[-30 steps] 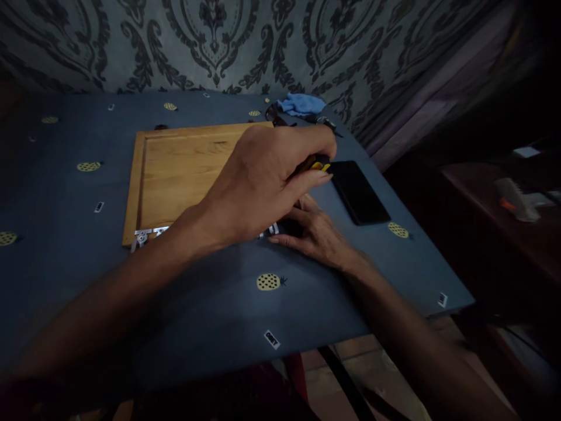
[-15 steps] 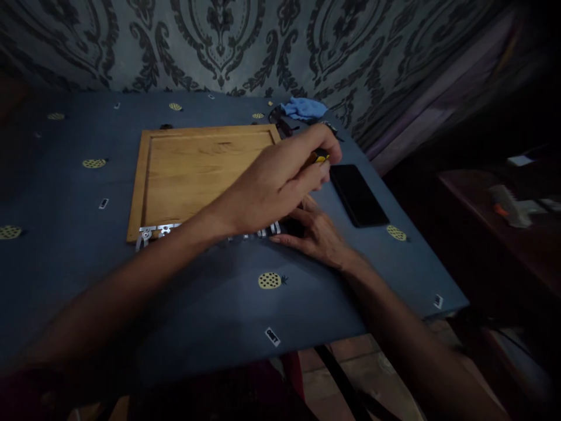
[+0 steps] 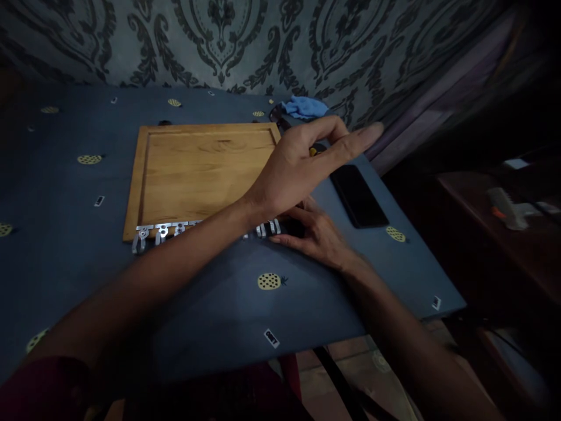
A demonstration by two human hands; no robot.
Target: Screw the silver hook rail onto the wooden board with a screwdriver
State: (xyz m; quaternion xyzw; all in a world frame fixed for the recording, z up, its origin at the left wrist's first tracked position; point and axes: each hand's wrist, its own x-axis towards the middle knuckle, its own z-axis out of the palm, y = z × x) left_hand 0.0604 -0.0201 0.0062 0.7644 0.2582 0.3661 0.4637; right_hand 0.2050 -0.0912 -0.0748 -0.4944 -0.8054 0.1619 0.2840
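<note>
My left hand point(image 3: 298, 161) reaches across over the right part of a wooden panel point(image 3: 197, 175). Its fingers are bent around a screwdriver point(image 3: 316, 150), of which only part of the black and yellow handle shows; one finger stretches out to the right. The tool's tip is hidden behind the hand. Lower down, my right hand point(image 3: 318, 237) pinches a dark piece at the near right corner of the panel, beside a metal strip with clips point(image 3: 163, 229). This strip runs along the panel's near edge, and my left forearm covers its middle.
A black phone point(image 3: 359, 196) lies right of the panel. Behind it are a blue cloth point(image 3: 305, 107) and a dark object point(image 3: 277, 114). The blue tablecloth point(image 3: 210, 316) ends at the right edge; farther right, a dark surface holds a grey and orange item point(image 3: 508, 207).
My left hand has turned on the screwdriver, its fingers going from a closed curl to partly stretched out rightward. My right hand stays at the panel's corner. The view has shifted slightly.
</note>
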